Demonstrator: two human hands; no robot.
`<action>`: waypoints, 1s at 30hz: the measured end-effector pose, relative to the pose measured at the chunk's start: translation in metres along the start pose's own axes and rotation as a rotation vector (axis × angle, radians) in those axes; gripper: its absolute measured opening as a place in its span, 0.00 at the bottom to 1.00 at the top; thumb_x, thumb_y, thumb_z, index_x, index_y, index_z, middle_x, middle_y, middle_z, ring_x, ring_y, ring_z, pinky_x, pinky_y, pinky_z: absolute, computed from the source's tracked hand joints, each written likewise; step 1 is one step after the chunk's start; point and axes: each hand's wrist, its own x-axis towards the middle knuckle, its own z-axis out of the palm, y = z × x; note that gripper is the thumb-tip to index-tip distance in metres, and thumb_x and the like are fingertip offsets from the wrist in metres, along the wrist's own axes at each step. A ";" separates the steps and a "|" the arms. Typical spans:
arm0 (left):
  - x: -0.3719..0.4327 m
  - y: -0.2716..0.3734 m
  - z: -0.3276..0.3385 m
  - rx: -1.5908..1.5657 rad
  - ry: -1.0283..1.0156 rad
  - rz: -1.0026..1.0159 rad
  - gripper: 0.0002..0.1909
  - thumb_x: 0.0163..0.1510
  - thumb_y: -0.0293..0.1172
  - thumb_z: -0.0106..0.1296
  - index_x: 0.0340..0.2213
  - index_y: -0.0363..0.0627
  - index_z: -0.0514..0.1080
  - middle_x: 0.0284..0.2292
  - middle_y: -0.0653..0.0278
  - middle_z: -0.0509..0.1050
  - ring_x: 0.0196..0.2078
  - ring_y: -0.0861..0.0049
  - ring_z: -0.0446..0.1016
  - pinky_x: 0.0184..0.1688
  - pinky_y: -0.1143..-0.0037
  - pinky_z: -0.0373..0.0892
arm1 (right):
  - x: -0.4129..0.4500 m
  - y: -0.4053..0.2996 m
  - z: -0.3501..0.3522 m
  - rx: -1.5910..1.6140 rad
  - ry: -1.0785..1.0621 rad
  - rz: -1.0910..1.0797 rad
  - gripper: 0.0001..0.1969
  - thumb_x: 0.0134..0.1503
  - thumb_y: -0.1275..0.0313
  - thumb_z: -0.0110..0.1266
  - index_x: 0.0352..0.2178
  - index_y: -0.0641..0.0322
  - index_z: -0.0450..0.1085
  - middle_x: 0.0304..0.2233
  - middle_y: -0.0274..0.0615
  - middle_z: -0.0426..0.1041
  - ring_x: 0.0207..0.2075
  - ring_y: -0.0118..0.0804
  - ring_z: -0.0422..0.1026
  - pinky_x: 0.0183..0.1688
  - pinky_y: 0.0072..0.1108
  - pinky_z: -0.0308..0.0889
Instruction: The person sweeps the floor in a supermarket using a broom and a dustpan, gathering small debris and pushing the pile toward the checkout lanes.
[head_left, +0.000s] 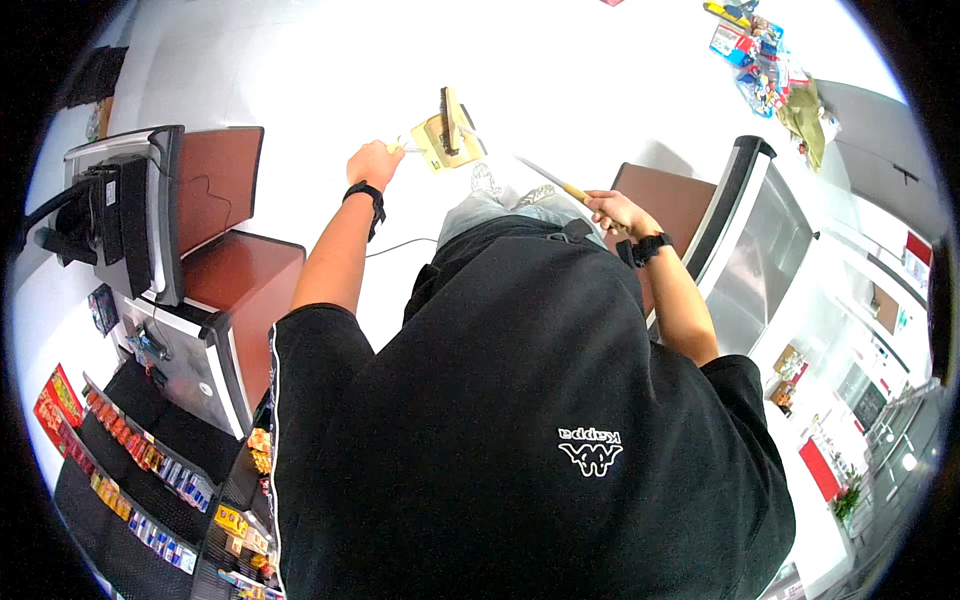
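My left hand (374, 165) is closed around the yellowish end of a handle, at the upper left of centre. Just right of it, over the white floor, is a yellow dustpan (448, 142) with a broom head (451, 120) with dark bristles over it. A thin pole with a yellowish grip (576, 193) is held in my right hand (616, 211), its pale shaft slanting up and left toward the broom head. The pole's middle stretch washes out against the bright floor. Both wrists carry black bands. My shoes (484, 180) stand just below the dustpan.
Reddish-brown cabinets and a counter with a monitor (120, 225) stand at left. Shelves of small packaged goods (142, 442) fill the lower left. At right is another brown-sided metal counter (757, 240). Packaged items and plastic bags (765, 67) lie at upper right. A thin cable (401, 244) crosses the floor.
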 end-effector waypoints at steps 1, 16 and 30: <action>0.000 -0.001 -0.001 0.007 -0.004 0.002 0.24 0.49 0.52 0.48 0.32 0.40 0.76 0.29 0.52 0.77 0.33 0.60 0.76 0.35 0.67 0.71 | -0.005 -0.003 -0.004 -0.081 0.026 -0.015 0.24 0.57 0.66 0.46 0.55 0.57 0.59 0.18 0.26 0.64 0.12 0.17 0.58 0.12 0.13 0.55; -0.027 -0.041 0.018 -0.130 -0.028 -0.169 0.27 0.49 0.54 0.46 0.33 0.39 0.75 0.31 0.52 0.76 0.34 0.60 0.76 0.36 0.67 0.71 | 0.028 -0.065 -0.023 -0.876 0.299 -0.152 0.17 0.52 0.71 0.42 0.43 0.71 0.65 0.29 0.58 0.73 0.27 0.46 0.75 0.28 0.32 0.70; -0.031 -0.038 0.017 -0.162 -0.027 -0.187 0.26 0.49 0.54 0.47 0.32 0.40 0.75 0.30 0.52 0.77 0.33 0.60 0.76 0.36 0.67 0.71 | 0.012 -0.029 -0.035 -0.567 0.096 -0.082 0.23 0.55 0.68 0.50 0.54 0.55 0.62 0.15 0.30 0.61 0.12 0.21 0.57 0.13 0.18 0.53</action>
